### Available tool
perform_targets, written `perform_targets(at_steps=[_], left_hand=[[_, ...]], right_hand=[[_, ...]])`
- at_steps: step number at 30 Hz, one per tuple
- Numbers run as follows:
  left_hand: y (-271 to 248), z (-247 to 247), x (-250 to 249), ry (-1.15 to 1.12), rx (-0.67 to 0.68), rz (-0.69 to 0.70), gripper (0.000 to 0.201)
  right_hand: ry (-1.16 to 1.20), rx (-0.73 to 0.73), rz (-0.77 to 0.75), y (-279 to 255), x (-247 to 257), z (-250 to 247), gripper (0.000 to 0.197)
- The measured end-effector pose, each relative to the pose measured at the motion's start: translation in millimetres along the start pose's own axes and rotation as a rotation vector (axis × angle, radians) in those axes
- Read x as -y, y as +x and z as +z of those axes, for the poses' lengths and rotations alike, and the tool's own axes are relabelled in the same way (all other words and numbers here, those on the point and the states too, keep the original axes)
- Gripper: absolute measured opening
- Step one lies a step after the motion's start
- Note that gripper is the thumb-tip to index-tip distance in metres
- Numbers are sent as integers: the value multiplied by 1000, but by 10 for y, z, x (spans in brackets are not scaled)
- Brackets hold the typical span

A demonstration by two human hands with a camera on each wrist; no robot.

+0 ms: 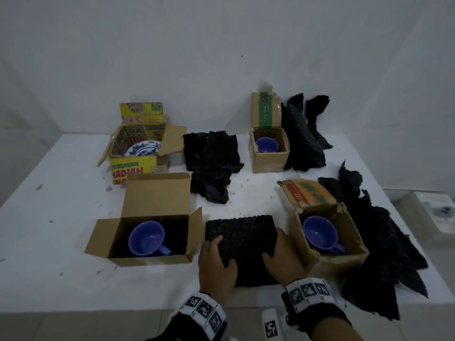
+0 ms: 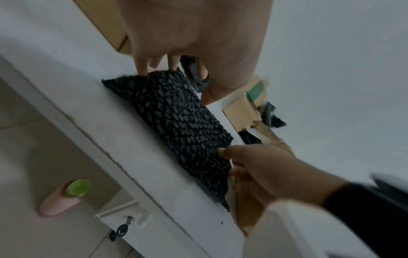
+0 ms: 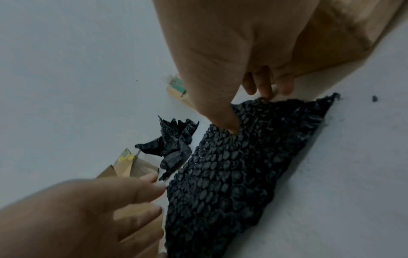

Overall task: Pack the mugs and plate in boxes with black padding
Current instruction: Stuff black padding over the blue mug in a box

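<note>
White table (image 1: 61, 193) carries four boxes (image 1: 147, 239), seemingly loose black padding (image 1: 211, 156).

padding (image 1: 242, 232): black, bubbled texture
mugs (image 1: 147, 238): blue-violet, inside and out
plate (image 1: 144, 149): white with blue floral pattern
near-left box (image 1: 157, 193): plain brown
far-left box (image 1: 134, 168): yellow, red and green lettering
far-right box (image 1: 267, 112): brown, green band on the flap
near-right box (image 1: 310, 193): brown, flap printed orange, green, red
table (image 1: 61, 230): white, dark specks
wristbands (image 1: 205, 310): white with black square markers
</note>
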State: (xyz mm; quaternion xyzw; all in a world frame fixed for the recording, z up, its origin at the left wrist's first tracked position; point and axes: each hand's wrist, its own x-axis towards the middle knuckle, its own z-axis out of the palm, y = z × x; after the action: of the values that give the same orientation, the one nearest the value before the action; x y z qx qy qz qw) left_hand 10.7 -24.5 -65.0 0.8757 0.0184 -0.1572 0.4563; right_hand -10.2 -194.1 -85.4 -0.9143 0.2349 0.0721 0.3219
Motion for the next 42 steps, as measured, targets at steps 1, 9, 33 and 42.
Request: perform_targets(at_steps=[1, 9, 33, 42], left_hand=[[46, 36, 7, -24, -33, -43, 61], [214, 172, 81, -164, -165, -265, 69], [-344, -1216, -916, -563, -63, 252, 51], [344, -2208, -161, -574, -171, 195, 81]], right_hand=[[-2, -13, -7, 2, -2, 20, 79], [305, 20, 202, 38, -20, 44, 79], [673, -282, -435, -552, 1075, -1000, 16], [473, -209, -457, -174, 2114, -273, 17]])
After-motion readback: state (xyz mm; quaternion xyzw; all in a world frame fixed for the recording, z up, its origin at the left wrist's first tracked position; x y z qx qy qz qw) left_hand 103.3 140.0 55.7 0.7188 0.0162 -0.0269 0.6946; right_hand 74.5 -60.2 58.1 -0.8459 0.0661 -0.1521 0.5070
